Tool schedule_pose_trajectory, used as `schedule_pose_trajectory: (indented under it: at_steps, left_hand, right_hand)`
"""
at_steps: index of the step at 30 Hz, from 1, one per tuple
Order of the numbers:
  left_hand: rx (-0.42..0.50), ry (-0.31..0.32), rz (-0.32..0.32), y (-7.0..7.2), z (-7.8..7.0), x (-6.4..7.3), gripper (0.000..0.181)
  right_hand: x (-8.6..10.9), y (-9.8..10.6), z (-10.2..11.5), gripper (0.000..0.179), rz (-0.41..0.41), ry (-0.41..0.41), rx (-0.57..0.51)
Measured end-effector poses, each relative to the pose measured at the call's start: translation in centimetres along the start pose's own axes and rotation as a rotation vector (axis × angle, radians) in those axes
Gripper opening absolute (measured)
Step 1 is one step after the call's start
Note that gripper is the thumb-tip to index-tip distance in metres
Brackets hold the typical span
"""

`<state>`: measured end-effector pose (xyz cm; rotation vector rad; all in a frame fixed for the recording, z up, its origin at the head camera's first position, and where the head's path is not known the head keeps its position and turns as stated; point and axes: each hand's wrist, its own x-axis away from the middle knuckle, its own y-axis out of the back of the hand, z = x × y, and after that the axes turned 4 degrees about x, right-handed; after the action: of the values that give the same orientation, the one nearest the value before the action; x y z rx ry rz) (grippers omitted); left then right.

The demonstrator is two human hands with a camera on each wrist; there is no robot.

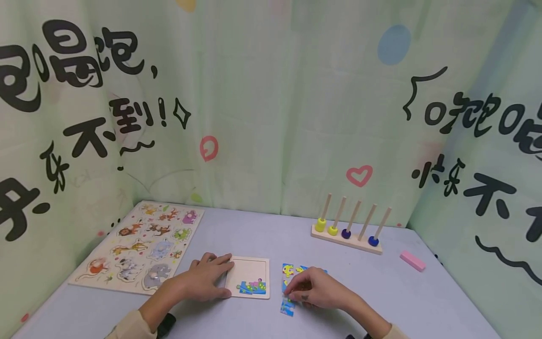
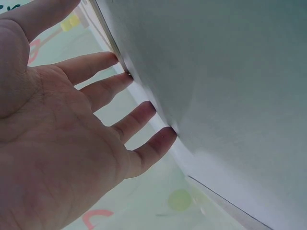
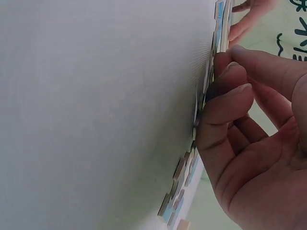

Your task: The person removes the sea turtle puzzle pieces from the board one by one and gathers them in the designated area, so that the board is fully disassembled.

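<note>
A square wooden puzzle tray (image 1: 247,268) lies on the table, with a few joined colorful pieces (image 1: 252,287) in its lower right part. My left hand (image 1: 207,278) rests at the tray's left edge, fingers spread and fairly straight; its fingertips (image 2: 165,134) meet the table in the left wrist view. To the right of the tray, loose blue and yellow jigsaw pieces (image 1: 288,270) lie flat. Among them my right hand (image 1: 315,289), fingers curled, pinches a puzzle piece (image 1: 290,300) between thumb and forefinger, largely hidden by the fingertips. Further pieces (image 3: 180,184) show edge-on beside the right hand.
A large animal puzzle board (image 1: 139,245) lies at the left. Toward the back right stands a wooden peg stand (image 1: 347,241) with yellow and dark blue beads, and a pink block (image 1: 412,261) lies beyond it. Printed curtains (image 1: 271,117) enclose the table (image 1: 237,230).
</note>
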<state>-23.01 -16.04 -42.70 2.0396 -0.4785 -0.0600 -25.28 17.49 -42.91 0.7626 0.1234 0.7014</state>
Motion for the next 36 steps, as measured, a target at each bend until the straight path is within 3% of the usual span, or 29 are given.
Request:
schedule_pose_trajectory:
  at_steps: [12, 36]
  left_hand:
    - [0.003, 0.001, -0.001, 0.07, 0.2, 0.16, 0.076]
    - [-0.004, 0.003, 0.004, 0.08, -0.09, 0.09, 0.076]
  right_hand:
    - [0.35, 0.17, 0.29, 0.011, 0.005, 0.051, 0.004]
    - [-0.08, 0.33, 0.0, 0.013, 0.018, 0.037, 0.025]
